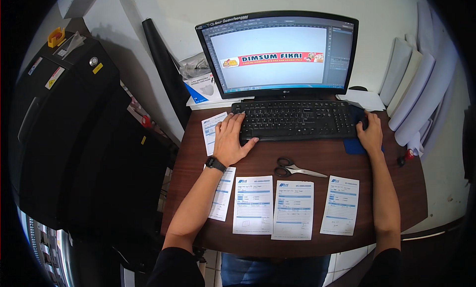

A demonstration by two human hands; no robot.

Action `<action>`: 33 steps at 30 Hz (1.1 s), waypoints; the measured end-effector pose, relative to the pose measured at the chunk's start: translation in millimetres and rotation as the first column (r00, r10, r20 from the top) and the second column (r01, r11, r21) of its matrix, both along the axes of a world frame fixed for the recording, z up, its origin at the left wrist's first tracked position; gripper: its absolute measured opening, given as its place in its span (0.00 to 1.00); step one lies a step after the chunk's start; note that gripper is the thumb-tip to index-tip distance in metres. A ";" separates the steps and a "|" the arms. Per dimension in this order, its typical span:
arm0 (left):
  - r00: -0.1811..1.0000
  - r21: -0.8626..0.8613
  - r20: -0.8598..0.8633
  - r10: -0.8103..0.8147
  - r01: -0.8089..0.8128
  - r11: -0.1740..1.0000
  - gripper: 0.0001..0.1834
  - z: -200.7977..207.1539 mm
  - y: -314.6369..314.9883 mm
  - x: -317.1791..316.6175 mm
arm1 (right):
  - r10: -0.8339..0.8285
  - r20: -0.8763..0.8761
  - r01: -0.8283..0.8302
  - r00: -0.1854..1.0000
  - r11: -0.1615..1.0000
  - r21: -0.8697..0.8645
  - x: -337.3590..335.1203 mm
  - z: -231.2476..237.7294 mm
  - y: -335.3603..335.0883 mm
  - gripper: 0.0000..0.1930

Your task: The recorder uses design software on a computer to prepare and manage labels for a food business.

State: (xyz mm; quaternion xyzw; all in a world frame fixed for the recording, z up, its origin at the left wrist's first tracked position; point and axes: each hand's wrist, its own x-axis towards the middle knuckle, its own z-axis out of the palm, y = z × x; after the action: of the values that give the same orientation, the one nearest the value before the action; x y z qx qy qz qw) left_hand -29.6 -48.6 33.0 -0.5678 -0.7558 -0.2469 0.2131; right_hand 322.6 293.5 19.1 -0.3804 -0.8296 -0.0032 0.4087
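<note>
- Desk [292, 149]: dark brown, glossy top is supporting everything below; light objects are probably sliding easily on it.
- Monitor [282, 76]: wide and black, standing behind the keyboard and displaying a red banner.
- Keyboard [292, 121]: black, lying flat in front of the monitor. Judged light, stiff plastic; both short ends are offering the best hold, since gripping the top would be pressing keys.
- Paper slips [253, 207]: lying around the left forearm and along the near desk edge. Judged limp, easily creased; pinching by a corner is advisable.
- Left hand [229, 140]: spreading loosely, fingertips resting on the keyboard's left end, thumb at its front edge; grasping nothing.
- Right hand [372, 135]: curling partway about the mouse, lightly holding it at the keyboard's right.
- Scissors [297, 169]: lying between keyboard and slips, handles pointing left; judged rigid, safest by the black loops.
- Mouse [365, 122]: dark, sitting mostly hidden beneath the fingers. Judged light, hard, smooth; its flanks are suiting thumb and outer fingers.
</note>
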 end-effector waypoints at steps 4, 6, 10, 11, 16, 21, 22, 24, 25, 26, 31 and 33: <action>0.999 -0.018 0.030 -0.030 0.030 0.999 0.47 -4.3 1.7 -4.5 | -0.011 0.012 0.011 1.000 1.000 -0.010 0.6 -0.2 -1.0 0.24; 0.999 -0.022 0.040 -0.035 0.035 0.999 0.46 -5.9 0.0 -5.9 | -0.003 0.007 0.003 1.000 1.000 -0.010 -0.5 -1.8 -1.6 0.23; 0.996 -0.034 0.072 -0.043 0.046 0.998 0.46 -5.8 -0.6 -5.4 | -0.014 0.015 0.015 1.000 1.000 -0.027 -0.9 1.2 -6.0 0.23; 0.997 -0.031 0.072 -0.041 0.043 0.999 0.46 -5.5 -0.6 -5.1 | -0.028 0.015 0.029 0.999 0.999 -0.042 -0.2 2.8 -7.7 0.23; 0.994 -0.038 0.093 -0.049 0.052 0.998 0.46 -2.8 0.3 -3.8 | -0.016 0.022 0.017 1.000 1.000 -0.022 1.9 0.4 -3.3 0.23; 0.995 -0.051 0.089 -0.042 0.047 0.998 0.46 -3.0 -2.2 -4.6 | -0.014 0.011 0.015 1.000 1.000 -0.019 -1.6 -2.5 -3.7 0.23; 0.994 -0.050 0.092 -0.051 0.056 0.997 0.46 -3.9 -0.6 -4.4 | -0.024 0.014 0.024 1.000 1.000 -0.018 0.1 -1.9 -3.4 0.23; 0.996 -0.058 0.084 -0.039 0.044 0.997 0.46 -3.5 -0.9 -5.0 | -0.005 -0.004 0.005 1.000 1.000 0.003 -1.0 -1.6 -3.3 0.23; 0.996 -0.060 0.084 -0.042 0.047 0.997 0.46 -3.7 -0.7 -4.8 | -0.008 -0.004 0.008 1.000 1.000 0.002 -0.9 -1.3 -3.6 0.23; 0.995 -0.058 0.090 -0.039 0.045 0.997 0.46 -3.9 0.7 -3.8 | -0.012 -0.008 0.012 1.000 1.000 0.004 0.2 -1.0 -3.9 0.23; 0.997 -0.037 0.060 -0.051 0.053 0.998 0.45 -4.6 0.7 -5.3 | -0.013 -0.021 0.013 1.000 1.000 0.015 -0.1 2.0 -6.2 0.22; 0.996 -0.046 0.072 -0.048 0.051 0.998 0.45 -4.3 0.3 -5.7 | -0.012 -0.006 0.012 1.000 1.000 -0.020 -0.6 1.6 -6.0 0.18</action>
State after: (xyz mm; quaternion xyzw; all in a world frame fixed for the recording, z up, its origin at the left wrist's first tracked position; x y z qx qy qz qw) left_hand -35.3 -48.3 28.8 -0.5823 -0.7542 -0.2539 0.1662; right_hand 322.0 287.6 20.7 -0.3895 -0.8260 0.0038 0.4074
